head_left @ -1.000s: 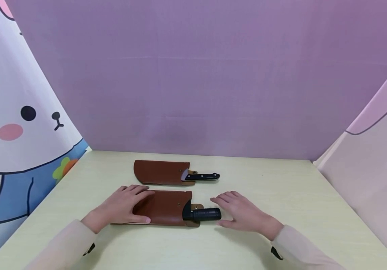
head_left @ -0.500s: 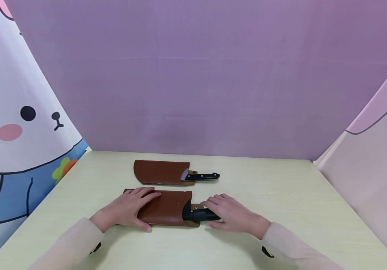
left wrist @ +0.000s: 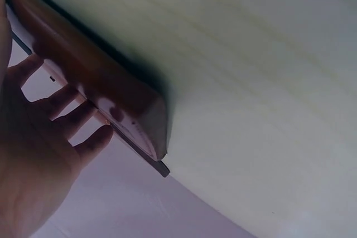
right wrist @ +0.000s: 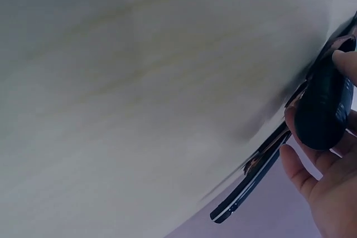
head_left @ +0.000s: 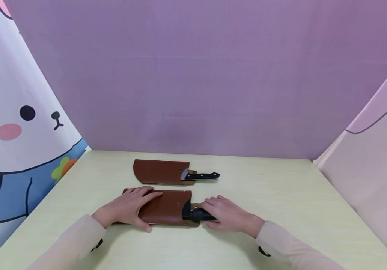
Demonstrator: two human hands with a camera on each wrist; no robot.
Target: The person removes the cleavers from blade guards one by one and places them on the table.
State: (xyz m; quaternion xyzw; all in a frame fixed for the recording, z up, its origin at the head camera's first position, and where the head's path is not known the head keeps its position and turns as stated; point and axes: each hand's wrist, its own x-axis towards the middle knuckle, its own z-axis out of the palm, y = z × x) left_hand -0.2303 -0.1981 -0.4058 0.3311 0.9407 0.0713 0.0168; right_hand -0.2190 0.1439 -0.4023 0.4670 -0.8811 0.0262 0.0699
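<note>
A black-handled knife sits in a brown leather sheath (head_left: 167, 210) on the table. My left hand (head_left: 127, 208) rests across the left part of that sheath, fingers spread near its far edge and thumb at its near edge. In the left wrist view, fingertips (left wrist: 100, 137) touch the sheath's surface. My right hand (head_left: 227, 214) holds the knife's black handle (head_left: 200, 215), which projects from the sheath's right end. In the right wrist view, the thumb and fingers lie on either side of the handle (right wrist: 323, 110). The blade is hidden inside the sheath.
Behind lies a second brown sheath (head_left: 161, 171) holding a knife with a riveted black handle (head_left: 203, 176). Both rest on a pale table (head_left: 274, 187). A purple backdrop (head_left: 200, 78) rises at the table's back edge, with printed cloth panels on both sides.
My right hand has moved left onto the black handle and taken hold of it. My left hand has slid slightly right along the sheath. Both sheaths stay in place.
</note>
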